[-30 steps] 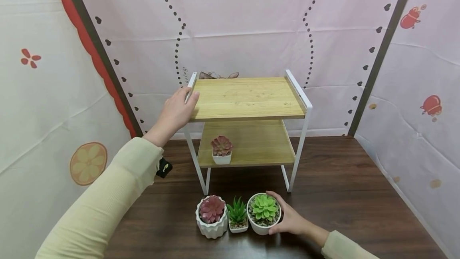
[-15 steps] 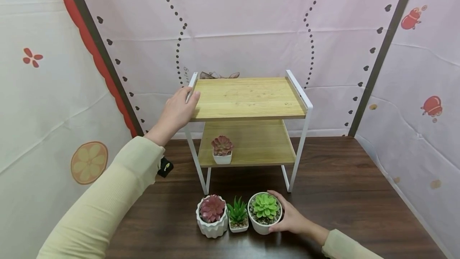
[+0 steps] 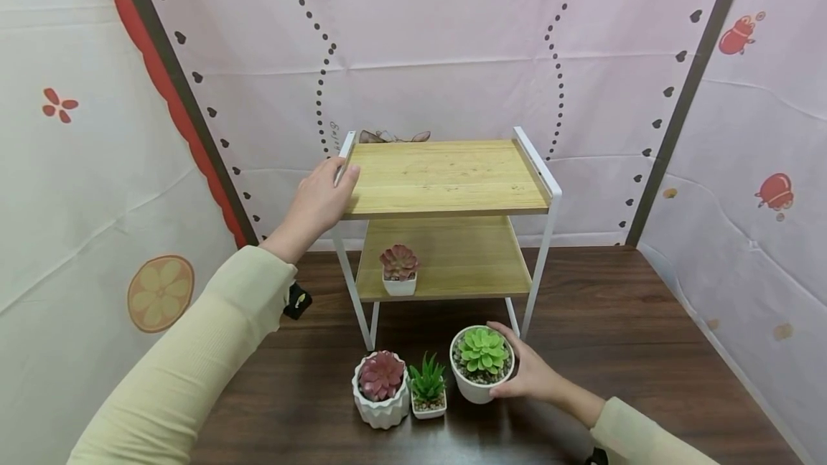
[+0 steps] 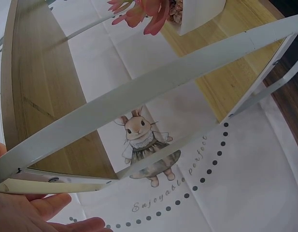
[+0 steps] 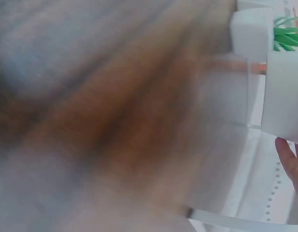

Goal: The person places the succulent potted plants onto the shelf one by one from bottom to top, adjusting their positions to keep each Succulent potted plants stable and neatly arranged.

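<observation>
My right hand (image 3: pixel 526 373) grips the right side of a round white pot holding a light green succulent (image 3: pixel 483 351). In the right wrist view this white pot (image 5: pixel 288 96) is cut off by the image edge. My left hand (image 3: pixel 321 192) holds the left side of the two-tier shelf (image 3: pixel 446 176), thumb by the top board. Fingers (image 4: pixel 49 205) lie by the white metal frame in the left wrist view. A red succulent in a square white pot (image 3: pixel 399 270) stands on the lower tier, at its left.
In front of the shelf, a ribbed white pot with a dark red succulent (image 3: pixel 381 387) stands on the dark wooden table (image 3: pixel 601 321). Beside it is a small square pot with a spiky green plant (image 3: pixel 428 387). Printed cloth (image 3: pixel 446 34) hangs behind and at both sides.
My right hand and the light green succulent's pot have risen and moved slightly forward and right, away from the spiky plant. My left hand stays on the shelf.
</observation>
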Tool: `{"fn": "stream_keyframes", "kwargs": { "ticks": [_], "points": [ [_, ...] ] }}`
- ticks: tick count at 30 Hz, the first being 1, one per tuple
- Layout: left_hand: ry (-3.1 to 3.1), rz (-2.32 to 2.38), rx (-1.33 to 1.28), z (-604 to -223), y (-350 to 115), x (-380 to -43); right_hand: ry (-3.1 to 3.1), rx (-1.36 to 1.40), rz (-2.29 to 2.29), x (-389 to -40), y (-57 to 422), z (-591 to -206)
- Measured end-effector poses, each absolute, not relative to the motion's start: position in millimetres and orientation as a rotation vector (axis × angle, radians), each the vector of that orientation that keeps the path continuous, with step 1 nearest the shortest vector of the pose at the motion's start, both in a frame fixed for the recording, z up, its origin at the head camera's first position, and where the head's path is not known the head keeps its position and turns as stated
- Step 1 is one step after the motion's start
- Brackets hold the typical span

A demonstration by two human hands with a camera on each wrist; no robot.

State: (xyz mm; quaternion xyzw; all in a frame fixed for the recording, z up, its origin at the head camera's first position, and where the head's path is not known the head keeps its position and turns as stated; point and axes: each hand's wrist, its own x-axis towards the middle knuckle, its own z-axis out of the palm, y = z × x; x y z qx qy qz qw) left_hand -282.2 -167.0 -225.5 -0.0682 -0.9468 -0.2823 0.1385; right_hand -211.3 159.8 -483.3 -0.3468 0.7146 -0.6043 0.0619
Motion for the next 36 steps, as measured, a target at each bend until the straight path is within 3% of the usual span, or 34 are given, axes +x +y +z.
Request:
{"fn": "stream_keyframes", "kwargs": {
  "ticks": [11,21,36],
  "points": [
    [-2.734,-0.814,-0.198,-225.9,-166.4,-282.0,2.241,-1.035,-1.786,-219.5,157.0,-414.9],
    [-2.750,-0.821,-0.177,-224.9,-166.4,-280.9,2.423,-0.828,-1.783,-236.5,142.0,-360.9],
    [-2.745,-0.825,-0.171,-224.8,-166.2,-281.4,2.548,-0.415,-1.858,-265.7,124.0,-358.4]
  ]
}}
